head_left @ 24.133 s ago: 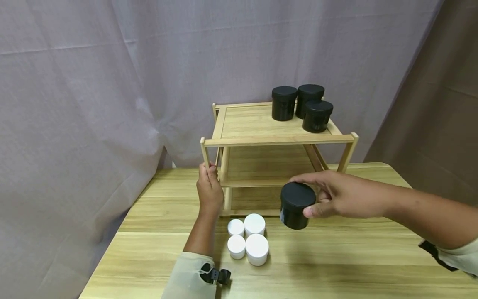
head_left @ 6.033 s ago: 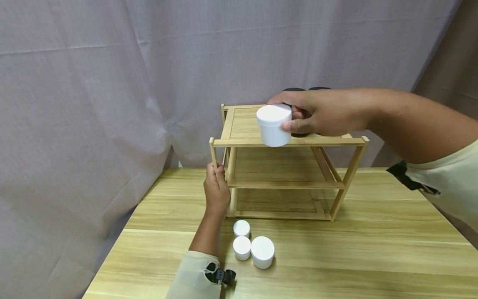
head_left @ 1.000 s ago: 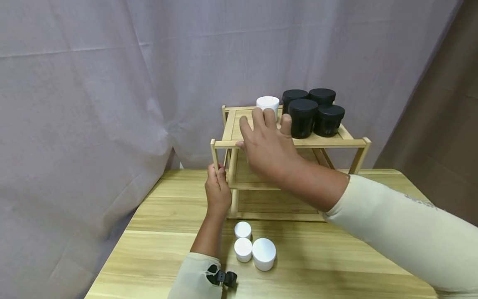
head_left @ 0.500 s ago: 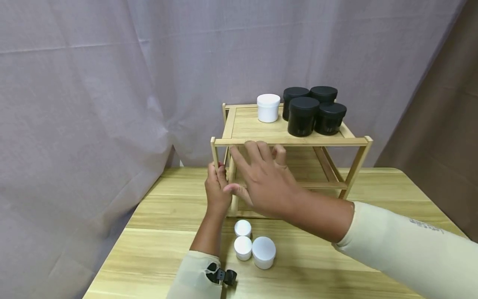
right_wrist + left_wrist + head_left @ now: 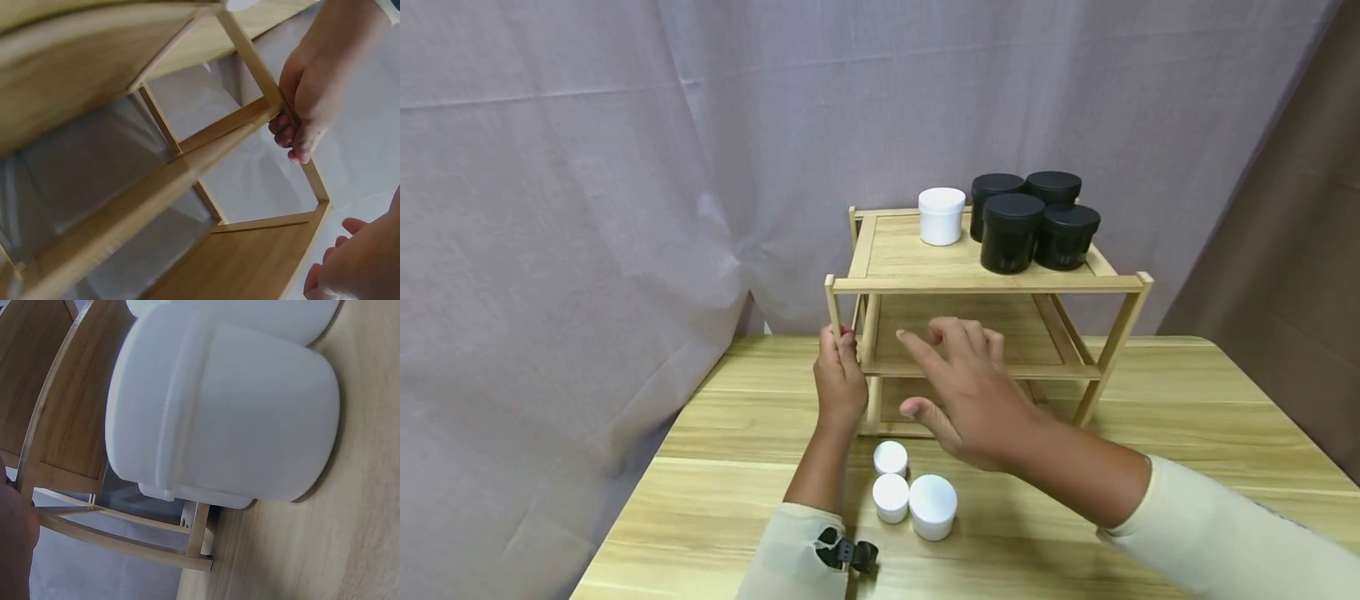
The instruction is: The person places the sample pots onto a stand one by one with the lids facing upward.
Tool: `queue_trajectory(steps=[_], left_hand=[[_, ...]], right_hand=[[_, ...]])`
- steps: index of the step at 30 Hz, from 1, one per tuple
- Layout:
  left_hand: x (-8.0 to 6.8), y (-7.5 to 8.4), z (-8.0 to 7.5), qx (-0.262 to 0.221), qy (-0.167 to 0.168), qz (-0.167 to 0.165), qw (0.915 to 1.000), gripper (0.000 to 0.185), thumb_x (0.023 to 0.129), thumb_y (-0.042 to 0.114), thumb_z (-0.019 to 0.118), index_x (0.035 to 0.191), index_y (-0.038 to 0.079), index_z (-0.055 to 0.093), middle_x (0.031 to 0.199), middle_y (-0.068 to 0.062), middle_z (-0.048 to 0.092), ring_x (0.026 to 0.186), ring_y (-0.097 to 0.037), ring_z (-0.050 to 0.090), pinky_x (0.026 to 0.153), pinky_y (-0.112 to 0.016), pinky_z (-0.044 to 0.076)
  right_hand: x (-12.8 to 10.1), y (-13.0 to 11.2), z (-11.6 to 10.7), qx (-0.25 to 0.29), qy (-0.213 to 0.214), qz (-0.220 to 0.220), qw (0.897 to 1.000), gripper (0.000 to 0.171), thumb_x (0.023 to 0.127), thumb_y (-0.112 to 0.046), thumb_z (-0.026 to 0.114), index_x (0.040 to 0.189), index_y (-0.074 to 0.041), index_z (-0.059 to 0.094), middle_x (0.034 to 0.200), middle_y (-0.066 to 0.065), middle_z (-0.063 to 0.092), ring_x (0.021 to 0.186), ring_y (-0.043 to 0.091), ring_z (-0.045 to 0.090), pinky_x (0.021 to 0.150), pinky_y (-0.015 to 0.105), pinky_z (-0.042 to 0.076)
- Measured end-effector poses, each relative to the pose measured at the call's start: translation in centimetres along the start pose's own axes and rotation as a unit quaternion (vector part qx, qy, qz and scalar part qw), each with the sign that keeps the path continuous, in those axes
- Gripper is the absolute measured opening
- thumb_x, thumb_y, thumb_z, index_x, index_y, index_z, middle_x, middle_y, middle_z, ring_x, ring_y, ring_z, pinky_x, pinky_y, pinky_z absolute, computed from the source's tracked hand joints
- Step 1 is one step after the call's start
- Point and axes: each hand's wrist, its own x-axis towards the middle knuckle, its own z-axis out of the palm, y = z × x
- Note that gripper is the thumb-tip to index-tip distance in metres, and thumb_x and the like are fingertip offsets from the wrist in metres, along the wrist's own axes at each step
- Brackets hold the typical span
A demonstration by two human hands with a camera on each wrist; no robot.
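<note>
My left hand (image 5: 838, 379) grips the front left post of a three-tier wooden rack (image 5: 1000, 285); the right wrist view shows its fingers curled round the post. In front of the middle tier is my right hand (image 5: 973, 400), fingers spread and holding nothing. On the top tier a white lidded jar (image 5: 942, 218) stands at the back, left of several black lidded jars (image 5: 1011, 237). Below on the table are a larger white jar (image 5: 933, 507) and two smaller ones, a front one (image 5: 891, 498) and a back one (image 5: 891, 458). One white jar (image 5: 250, 412) fills much of the left wrist view.
The rack stands on a wood-grain table (image 5: 737, 467). Behind it hangs a grey cloth (image 5: 775, 125), with a brown one (image 5: 1270, 233) at the right. A black wrist strap with a small device (image 5: 850, 554) sits on the left sleeve.
Six seconds ago my right hand held a white jar; that jar now stands on the top tier. Over the last second the empty right hand has come down from there. My left hand keeps its grip.
</note>
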Motion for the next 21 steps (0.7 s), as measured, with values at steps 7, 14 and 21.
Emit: queue_trajectory(steps=[7, 14, 21], left_hand=[[-0.1, 0.1, 0.2, -0.004, 0.004, -0.004, 1.0, 0.025, 0.118, 0.019, 0.043, 0.117, -0.003, 0.055, 0.083, -0.021, 0.058, 0.067, -0.012, 0.043, 0.061, -0.026, 0.04], [0.0, -0.1, 0.1, -0.014, 0.005, -0.01, 0.9998, 0.023, 0.118, 0.017, 0.044, 0.115, -0.003, 0.055, 0.082, -0.02, 0.057, 0.066, -0.012, 0.042, 0.059, -0.025, 0.039], [0.0, -0.1, 0.2, -0.019, 0.003, -0.005, 0.9998, 0.022, 0.118, 0.016, 0.044, 0.115, -0.003, 0.055, 0.083, -0.02, 0.056, 0.067, -0.012, 0.043, 0.06, -0.025, 0.04]], right_hand=[[-1.6, 0.5, 0.7, 0.06, 0.0, 0.071, 0.996, 0.101, 0.103, -0.078, 0.005, 0.156, -0.008, 0.055, 0.127, 0.016, 0.047, 0.112, 0.033, 0.042, 0.1, 0.061, 0.031], [-2.4, 0.7, 1.1, 0.127, -0.002, 0.117, 0.985, 0.087, 0.11, -0.071, 0.013, 0.154, -0.012, 0.06, 0.121, 0.012, 0.048, 0.108, 0.026, 0.039, 0.094, 0.048, 0.024], [-4.0, 1.0, 1.3, 0.173, -0.029, 0.19, 0.966, 0.059, 0.118, -0.049, 0.031, 0.144, -0.012, 0.069, 0.115, 0.004, 0.058, 0.107, 0.019, 0.046, 0.088, 0.044, 0.026]])
